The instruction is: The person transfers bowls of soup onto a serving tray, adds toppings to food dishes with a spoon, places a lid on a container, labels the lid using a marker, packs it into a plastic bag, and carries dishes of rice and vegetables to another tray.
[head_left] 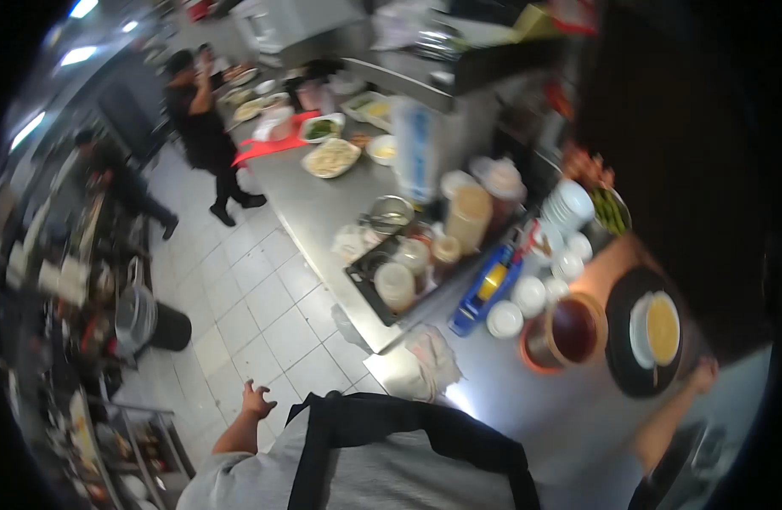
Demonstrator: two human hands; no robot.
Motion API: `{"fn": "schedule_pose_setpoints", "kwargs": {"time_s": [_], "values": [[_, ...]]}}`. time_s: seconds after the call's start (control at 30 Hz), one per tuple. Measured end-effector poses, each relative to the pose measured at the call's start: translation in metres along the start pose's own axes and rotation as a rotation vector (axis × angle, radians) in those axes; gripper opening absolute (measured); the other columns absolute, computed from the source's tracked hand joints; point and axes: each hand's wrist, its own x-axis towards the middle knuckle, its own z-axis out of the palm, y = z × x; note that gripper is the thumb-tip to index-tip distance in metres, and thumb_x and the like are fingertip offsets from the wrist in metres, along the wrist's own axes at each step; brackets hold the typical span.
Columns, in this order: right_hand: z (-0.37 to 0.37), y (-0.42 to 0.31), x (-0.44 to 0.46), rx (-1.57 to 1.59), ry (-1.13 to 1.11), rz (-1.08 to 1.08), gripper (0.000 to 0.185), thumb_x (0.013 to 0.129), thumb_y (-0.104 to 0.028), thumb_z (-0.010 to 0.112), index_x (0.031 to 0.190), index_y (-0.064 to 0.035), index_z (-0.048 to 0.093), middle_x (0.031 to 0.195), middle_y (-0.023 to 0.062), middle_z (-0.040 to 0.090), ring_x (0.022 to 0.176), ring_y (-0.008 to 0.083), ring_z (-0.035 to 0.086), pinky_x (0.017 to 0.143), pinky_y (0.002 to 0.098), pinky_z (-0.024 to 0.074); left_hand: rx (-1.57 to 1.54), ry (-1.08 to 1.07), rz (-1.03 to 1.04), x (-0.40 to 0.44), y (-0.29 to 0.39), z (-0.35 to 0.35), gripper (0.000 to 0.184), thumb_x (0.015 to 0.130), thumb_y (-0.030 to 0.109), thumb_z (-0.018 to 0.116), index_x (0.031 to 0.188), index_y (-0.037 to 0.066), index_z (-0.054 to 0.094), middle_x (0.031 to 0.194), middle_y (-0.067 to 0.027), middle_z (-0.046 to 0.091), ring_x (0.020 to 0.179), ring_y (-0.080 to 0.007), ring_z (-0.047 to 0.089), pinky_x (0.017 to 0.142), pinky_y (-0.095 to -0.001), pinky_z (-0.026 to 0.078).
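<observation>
My left hand (256, 399) hangs over the tiled floor at my left side, its fingers spread and nothing in them. On the right, my right hand (704, 375) is beside a round black tray (626, 361); its fingers are small and blurred, and I cannot tell whether they touch anything. On that tray stands a white bowl (641, 330) of yellow soup (663, 329). Left of the tray is a brown pot (541, 340) with dark red contents. Several small white cups (528, 295) and a blue tape dispenser (484, 291) lie close by.
A steel counter (302, 208) carries a black tray of sauce bottles (397, 285), a bowl of noodles (331, 159) and a red mat (276, 146). A crumpled cloth (431, 361) lies at its corner. Two people stand at the left, near a grey bin (166, 325).
</observation>
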Motion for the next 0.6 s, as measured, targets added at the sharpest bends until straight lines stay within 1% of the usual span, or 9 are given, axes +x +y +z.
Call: {"fn": "schedule_pose_setpoints", "kwargs": {"time_s": [0.03,0.1,0.17,0.27,0.33,0.47,0.53,0.57,0.6], "values": [[0.005,-0.058,0.015,0.011,0.003,-0.09,0.024,0.085,-0.005,0.056,0.109,-0.0002,0.057,0.087,0.0119,0.066,0.082,0.0183,0.063,0.076,0.0266,0.052,-0.001,0.002,-0.005,0.004,-0.005,0.002,0.053,0.064,0.036,0.078,0.112,0.018,0.06,0.142,-0.0203,0.021,0.125,-0.0393,0.033,0.104,-0.0425,0.035],[0.034,-0.187,0.021,0.284,0.11,-0.111,0.023,0.088,-0.012,0.058,0.109,-0.0006,0.059,0.094,0.0125,0.066,0.085,0.0167,0.064,0.081,0.0248,0.0507,-0.057,0.013,-0.024,0.006,-0.015,0.003,0.053,0.062,0.035,0.079,0.109,0.018,0.062,0.14,-0.0214,0.025,0.125,-0.0398,0.034,0.104,-0.0421,0.035],[0.046,-0.338,-0.023,0.34,0.086,-0.246,0.023,0.091,-0.014,0.056,0.109,-0.0008,0.061,0.103,0.0127,0.065,0.092,0.0166,0.063,0.084,0.0244,0.0494,-0.091,0.009,-0.051,0.016,-0.032,0.011,0.05,0.062,0.036,0.079,0.107,0.019,0.064,0.139,-0.0218,0.026,0.125,-0.04,0.035,0.103,-0.0426,0.035],[0.054,-0.493,-0.082,0.363,-0.013,-0.606,0.023,0.092,-0.011,0.052,0.111,-0.001,0.061,0.108,0.0126,0.064,0.097,0.0177,0.063,0.086,0.0247,0.0488,-0.157,-0.001,-0.07,0.043,-0.073,0.026,0.054,0.062,0.036,0.079,0.11,0.019,0.062,0.141,-0.0203,0.023,0.126,-0.0402,0.032,0.104,-0.0424,0.034],[0.067,-0.6,-0.169,0.421,-0.02,-0.771,0.023,0.093,-0.011,0.052,0.112,-0.001,0.061,0.108,0.0124,0.064,0.097,0.0177,0.063,0.085,0.0248,0.0489,-0.207,0.017,-0.039,0.072,-0.117,0.043,0.056,0.06,0.037,0.079,0.11,0.019,0.062,0.142,-0.0213,0.021,0.127,-0.0413,0.029,0.104,-0.0427,0.033],[0.078,-0.755,-0.335,0.493,0.06,-0.993,0.024,0.093,-0.01,0.051,0.113,-0.0011,0.06,0.108,0.0121,0.064,0.097,0.0177,0.063,0.085,0.025,0.0491,-0.367,0.042,-0.126,0.121,-0.212,0.058,0.055,0.059,0.037,0.079,0.108,0.018,0.063,0.138,-0.0231,0.028,0.126,-0.042,0.03,0.104,-0.0435,0.031],[0.102,-0.81,-0.402,0.714,0.038,-1.069,0.022,0.094,-0.01,0.05,0.111,-0.0018,0.061,0.106,0.0109,0.065,0.095,0.016,0.063,0.086,0.0244,0.048,-0.361,0.011,-0.219,0.137,-0.245,0.05,0.054,0.06,0.037,0.079,0.108,0.018,0.062,0.137,-0.0228,0.029,0.125,-0.0417,0.031,0.104,-0.0435,0.031],[0.115,-0.826,-0.423,0.733,-0.044,-1.015,0.03,0.092,-0.019,0.053,0.115,-0.0005,0.058,0.114,0.0159,0.061,0.105,0.0234,0.059,0.092,0.0311,0.0448,-0.356,-0.002,-0.259,0.146,-0.255,0.043,0.054,0.06,0.036,0.078,0.109,0.018,0.062,0.136,-0.0226,0.029,0.125,-0.0416,0.031,0.104,-0.0436,0.032],[0.136,-0.843,-0.441,0.761,-0.03,-1.118,0.026,0.095,-0.012,0.048,0.118,-0.0029,0.058,0.112,0.011,0.062,0.1,0.0148,0.06,0.089,0.0236,0.0452,-0.353,-0.009,-0.289,0.154,-0.267,0.036,0.054,0.061,0.036,0.078,0.109,0.018,0.062,0.136,-0.0225,0.03,0.125,-0.0415,0.031,0.104,-0.0436,0.032]]}}
